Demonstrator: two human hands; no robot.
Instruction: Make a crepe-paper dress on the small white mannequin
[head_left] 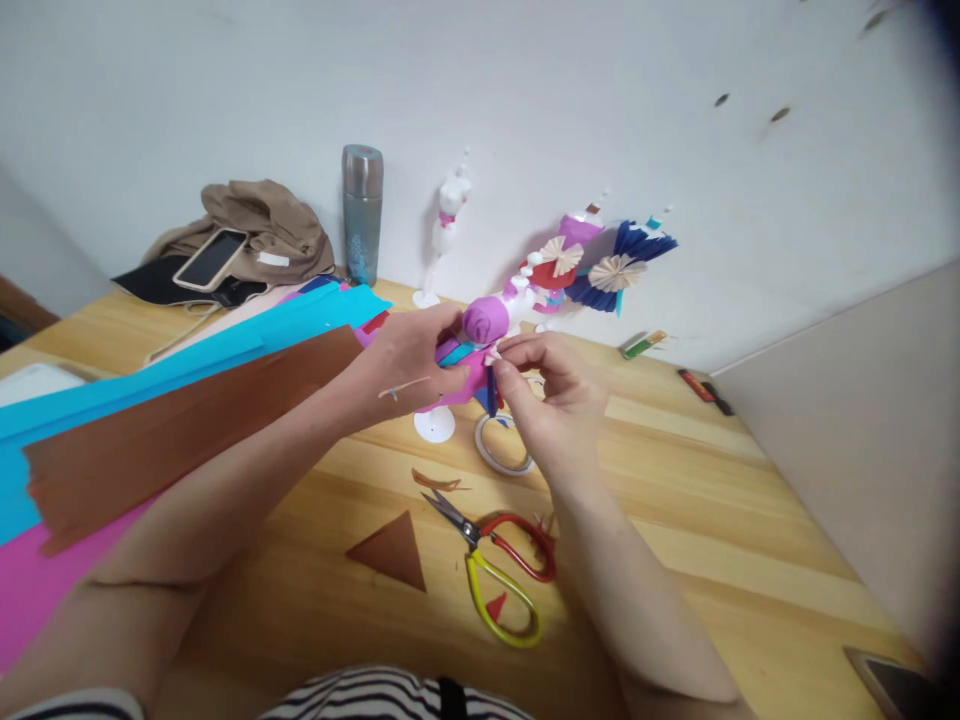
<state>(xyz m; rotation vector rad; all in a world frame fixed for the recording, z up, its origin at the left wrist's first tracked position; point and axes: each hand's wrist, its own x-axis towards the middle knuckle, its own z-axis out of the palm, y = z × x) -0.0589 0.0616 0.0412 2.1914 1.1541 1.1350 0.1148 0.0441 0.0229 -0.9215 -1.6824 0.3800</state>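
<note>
At nine o'clock, long sheets of blue, brown and pink paper [150, 400] fan across the tabletop [750, 520], cut off at the frame's edge. Beyond them, at eleven o'clock, a phone [212, 258] rests on a tan bag, with a steel flask [362, 212] beside it.

At the centre, the left hand [409, 365] has its grip wrapped around the body of a paper figure [480, 335] with a rolled purple head, holding it above its white round base. The right hand [555, 395] meets it from three o'clock, its grip pressed together on the figure's front just above a dark blue strip [491, 390]. It may be pinching a small pale scrap there, though the fingers cover too much to be sure.

The step looks like fixing or smoothing a trim piece on the figure. A next move would call for a steady left hold and fine fingertip pressure.

A tape roll [499, 450] lies under the right hand. At six o'clock lie a brown triangle [391, 550] and scissors [499, 570]. At one o'clock a finished figure with paper fans [592, 260] stands by the wall.
</note>
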